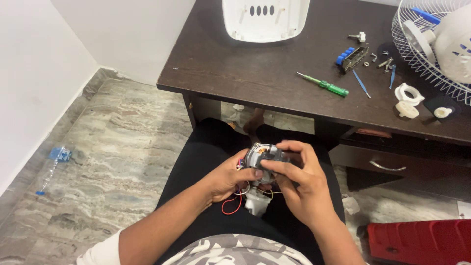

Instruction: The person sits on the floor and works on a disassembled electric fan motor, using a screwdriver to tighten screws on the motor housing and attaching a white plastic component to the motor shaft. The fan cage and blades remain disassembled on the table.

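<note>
Lap in black trousers nearest; both hands over it, well short of dark desk edge beyond. Marble floor open to left, red box low right. Left hand cups small fan motor from below-left; right hand fingers closed over its right side. Green screwdriver on desk, far above fingers.

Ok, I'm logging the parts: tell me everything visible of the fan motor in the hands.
The fan motor is a small round grey metal unit showing copper inside. Red, yellow and white wires hang from it, with a white plastic piece below. The left hand and right hand both grip it above the lap.
</note>
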